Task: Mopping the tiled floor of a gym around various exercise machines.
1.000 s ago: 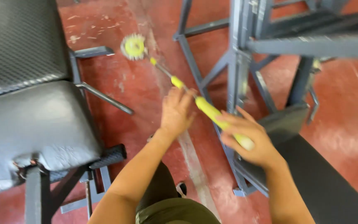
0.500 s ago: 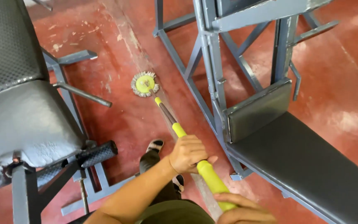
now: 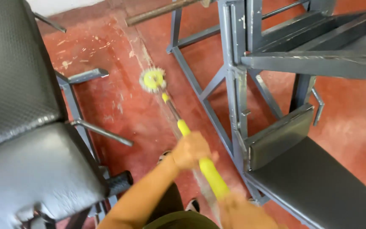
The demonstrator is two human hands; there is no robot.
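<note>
Two hands are closed around a yellow-handled mop (image 3: 190,142): the left hand (image 3: 190,151) is wrapped about the middle of the pole, and the right hand (image 3: 241,210), blurred at the lower edge, is clamped on its upper end. The round mop head (image 3: 153,79) is pressed to the red floor (image 3: 119,106) in the lane between a black padded bench (image 3: 26,169) and a grey steel frame (image 3: 234,76). A scrubbing stroke appears to be in hand. For the next stroke, the pole would need to be steered clear of the frame's legs and the head kept flat.
</note>
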